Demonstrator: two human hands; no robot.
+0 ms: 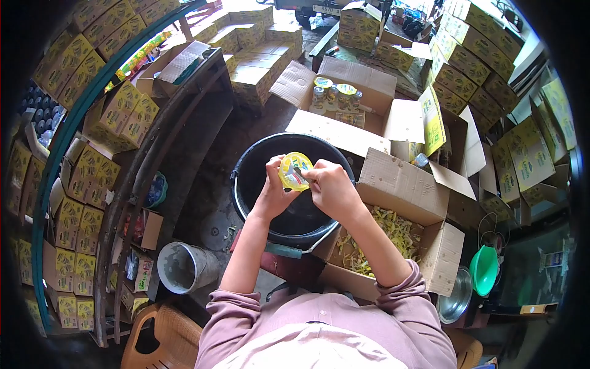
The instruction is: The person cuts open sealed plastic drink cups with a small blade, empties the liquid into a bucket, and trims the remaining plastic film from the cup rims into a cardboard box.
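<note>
My left hand (268,192) is closed around the side of a small plastic cup (292,170) with a yellow-rimmed printed lid, its top tilted toward me. My right hand (335,189) is closed in a pinch at the right part of the lid. What sits between its fingertips is too small to make out. Both hands are over a large black bucket (255,163), which has a wire handle with a green grip (283,250). The bucket's inside looks dark, and its contents cannot be made out.
Right of the bucket, an open carton (402,182) holds yellow strips (384,237). Beyond stands another open carton (362,75) with several lidded cups (334,92). A grey pail (184,269) is at left. Stacked yellow cartons (261,67) and shelving surround me. A green basin (484,270) lies right.
</note>
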